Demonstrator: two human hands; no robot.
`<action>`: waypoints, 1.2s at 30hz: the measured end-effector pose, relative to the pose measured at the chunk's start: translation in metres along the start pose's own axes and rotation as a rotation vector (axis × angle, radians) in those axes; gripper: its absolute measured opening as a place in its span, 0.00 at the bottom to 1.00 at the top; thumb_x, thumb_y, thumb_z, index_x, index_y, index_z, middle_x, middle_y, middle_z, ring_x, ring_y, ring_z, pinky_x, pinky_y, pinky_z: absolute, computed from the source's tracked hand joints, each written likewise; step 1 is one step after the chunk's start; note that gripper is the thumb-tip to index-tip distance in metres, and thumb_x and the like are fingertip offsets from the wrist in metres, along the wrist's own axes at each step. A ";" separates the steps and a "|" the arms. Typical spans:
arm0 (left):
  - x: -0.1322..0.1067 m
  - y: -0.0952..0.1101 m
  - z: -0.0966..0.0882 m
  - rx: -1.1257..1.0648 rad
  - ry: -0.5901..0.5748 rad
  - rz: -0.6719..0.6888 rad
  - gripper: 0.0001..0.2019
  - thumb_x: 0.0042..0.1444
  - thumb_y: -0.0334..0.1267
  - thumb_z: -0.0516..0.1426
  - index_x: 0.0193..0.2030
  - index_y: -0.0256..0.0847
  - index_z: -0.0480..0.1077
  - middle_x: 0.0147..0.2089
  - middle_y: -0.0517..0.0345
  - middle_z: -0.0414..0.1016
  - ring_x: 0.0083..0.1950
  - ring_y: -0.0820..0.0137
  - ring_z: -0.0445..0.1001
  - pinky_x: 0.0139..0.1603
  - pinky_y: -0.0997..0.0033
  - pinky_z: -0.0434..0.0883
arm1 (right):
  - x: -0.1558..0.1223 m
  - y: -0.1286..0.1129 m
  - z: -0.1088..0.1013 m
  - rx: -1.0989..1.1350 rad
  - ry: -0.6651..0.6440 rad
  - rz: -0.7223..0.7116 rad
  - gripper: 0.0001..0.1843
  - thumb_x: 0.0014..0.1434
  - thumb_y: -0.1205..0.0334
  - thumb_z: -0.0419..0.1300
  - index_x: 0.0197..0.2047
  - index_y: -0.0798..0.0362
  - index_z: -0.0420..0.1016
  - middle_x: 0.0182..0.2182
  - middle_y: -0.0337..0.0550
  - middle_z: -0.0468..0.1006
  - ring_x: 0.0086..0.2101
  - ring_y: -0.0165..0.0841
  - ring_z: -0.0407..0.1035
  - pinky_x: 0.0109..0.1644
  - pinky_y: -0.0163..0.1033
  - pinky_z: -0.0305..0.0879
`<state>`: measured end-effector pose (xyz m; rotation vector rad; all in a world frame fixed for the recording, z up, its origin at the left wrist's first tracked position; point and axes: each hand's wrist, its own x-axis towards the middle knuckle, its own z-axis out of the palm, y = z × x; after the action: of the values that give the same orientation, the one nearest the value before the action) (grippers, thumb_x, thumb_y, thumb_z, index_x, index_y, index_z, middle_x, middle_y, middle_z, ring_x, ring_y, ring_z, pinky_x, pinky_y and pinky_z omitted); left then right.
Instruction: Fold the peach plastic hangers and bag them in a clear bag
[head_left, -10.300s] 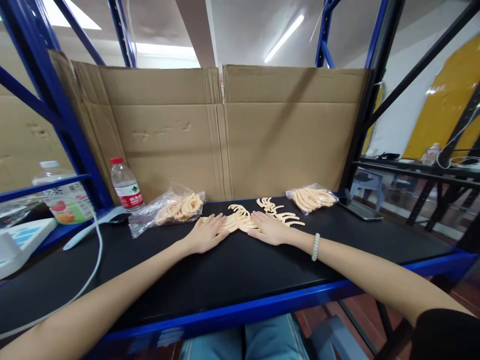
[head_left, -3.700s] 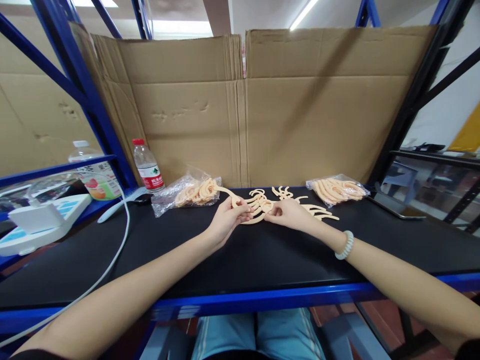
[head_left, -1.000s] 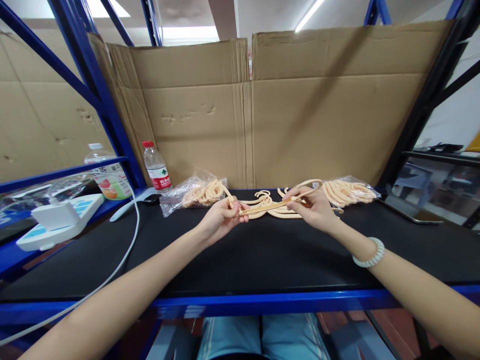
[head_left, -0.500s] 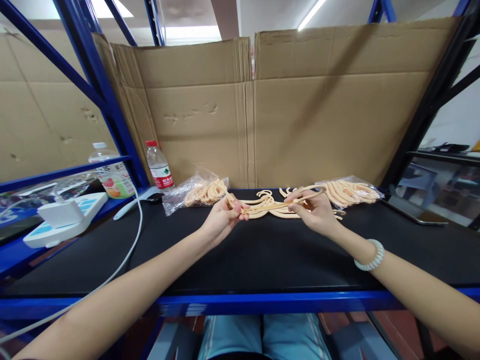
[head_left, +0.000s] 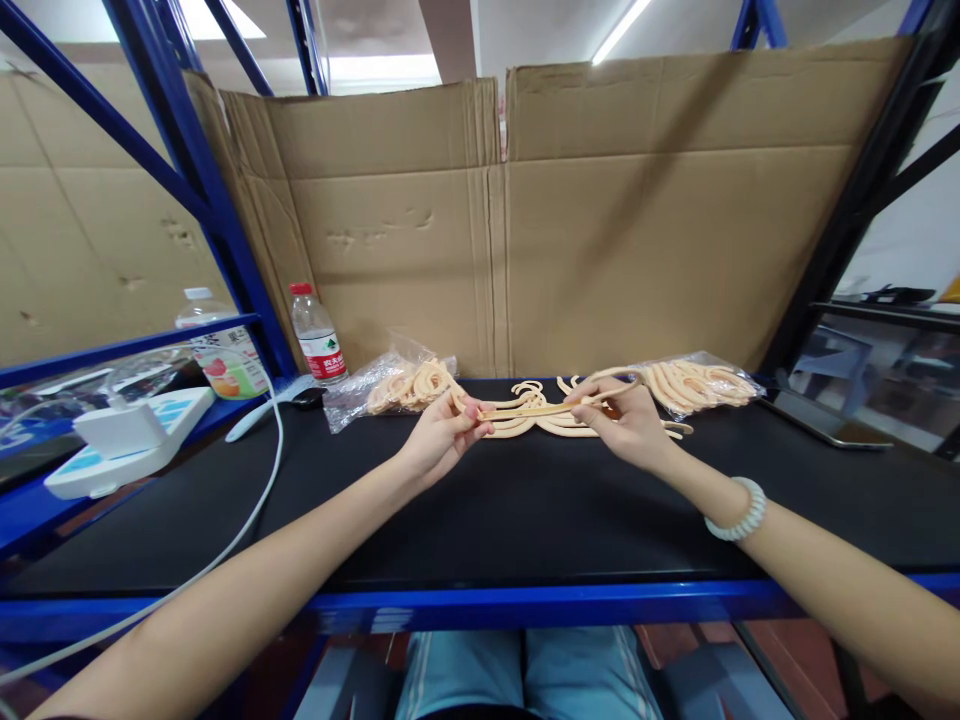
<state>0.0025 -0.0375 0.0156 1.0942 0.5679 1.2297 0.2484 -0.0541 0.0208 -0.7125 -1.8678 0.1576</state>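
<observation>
My left hand [head_left: 441,436] and my right hand [head_left: 626,420] both pinch curved peach-coloured plastic pieces [head_left: 534,408], held end to end just above the black shelf surface [head_left: 480,500]. Behind my hands lies a loose pile of the same peach pieces [head_left: 529,425]. A clear bag of these pieces [head_left: 397,385] lies to the left of the pile. Another clear bag [head_left: 694,383] lies to the right, close behind my right hand. A pale bead bracelet [head_left: 735,510] circles my right wrist.
A cardboard sheet [head_left: 525,220] walls off the back of the shelf. A red-capped water bottle [head_left: 316,340] stands at the back left, beside a blue upright [head_left: 195,190]. A white cable [head_left: 247,500] runs across the left side. A dark tablet [head_left: 825,425] lies at the right.
Over ten seconds my hands went from flat on the pile to pinching pieces lifted between them. In the last second they have barely shifted.
</observation>
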 end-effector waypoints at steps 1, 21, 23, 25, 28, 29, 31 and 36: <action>0.000 0.003 0.000 -0.002 -0.046 -0.016 0.12 0.46 0.29 0.65 0.29 0.34 0.64 0.34 0.56 0.75 0.27 0.78 0.74 0.29 0.82 0.74 | 0.001 0.001 -0.002 0.025 -0.009 0.026 0.06 0.57 0.60 0.59 0.34 0.52 0.74 0.27 0.41 0.73 0.27 0.31 0.67 0.30 0.37 0.62; -0.004 0.023 0.000 0.035 -0.322 -0.066 0.15 0.47 0.36 0.66 0.28 0.35 0.62 0.44 0.52 0.73 0.39 0.67 0.79 0.35 0.76 0.77 | 0.002 -0.006 -0.009 0.034 0.005 0.042 0.07 0.58 0.59 0.58 0.34 0.53 0.74 0.25 0.39 0.70 0.23 0.27 0.61 0.25 0.35 0.56; -0.004 0.023 0.000 0.040 -0.319 -0.054 0.15 0.47 0.36 0.66 0.28 0.34 0.63 0.42 0.52 0.74 0.39 0.67 0.79 0.38 0.74 0.77 | 0.002 -0.007 -0.009 0.033 0.000 0.035 0.07 0.58 0.59 0.58 0.34 0.53 0.74 0.25 0.39 0.71 0.23 0.28 0.62 0.25 0.35 0.57; -0.004 0.022 0.000 0.050 -0.330 -0.056 0.15 0.46 0.36 0.67 0.28 0.34 0.63 0.40 0.53 0.74 0.38 0.67 0.79 0.37 0.74 0.76 | 0.002 -0.008 -0.010 0.034 -0.009 0.018 0.07 0.57 0.59 0.59 0.34 0.53 0.75 0.26 0.40 0.72 0.24 0.28 0.63 0.25 0.35 0.58; -0.004 0.021 0.001 0.061 -0.340 -0.050 0.15 0.45 0.36 0.67 0.27 0.34 0.64 0.39 0.53 0.74 0.36 0.69 0.78 0.36 0.75 0.76 | 0.002 -0.010 -0.009 0.038 -0.015 0.013 0.07 0.57 0.58 0.59 0.34 0.52 0.75 0.26 0.41 0.73 0.24 0.29 0.64 0.25 0.35 0.58; -0.004 0.021 0.001 0.061 -0.342 -0.047 0.15 0.45 0.35 0.67 0.27 0.34 0.64 0.39 0.53 0.74 0.35 0.70 0.78 0.36 0.75 0.75 | 0.002 -0.011 -0.009 0.040 -0.013 0.014 0.07 0.57 0.58 0.59 0.34 0.52 0.75 0.26 0.41 0.73 0.24 0.29 0.64 0.25 0.35 0.58; -0.004 0.020 0.001 0.058 -0.345 -0.046 0.14 0.45 0.35 0.67 0.27 0.34 0.64 0.39 0.53 0.73 0.34 0.71 0.77 0.36 0.74 0.75 | 0.002 -0.011 -0.008 0.044 -0.010 0.006 0.07 0.57 0.59 0.59 0.34 0.52 0.76 0.27 0.41 0.73 0.25 0.29 0.64 0.25 0.36 0.59; -0.003 0.018 0.001 0.065 -0.343 -0.034 0.14 0.45 0.34 0.67 0.26 0.34 0.64 0.37 0.54 0.73 0.33 0.71 0.76 0.36 0.72 0.74 | 0.001 -0.010 -0.007 0.035 0.006 -0.028 0.05 0.56 0.61 0.59 0.34 0.52 0.76 0.28 0.42 0.75 0.25 0.29 0.66 0.27 0.36 0.60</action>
<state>-0.0058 -0.0418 0.0310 1.3112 0.3631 0.9703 0.2507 -0.0627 0.0291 -0.6618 -1.8637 0.1700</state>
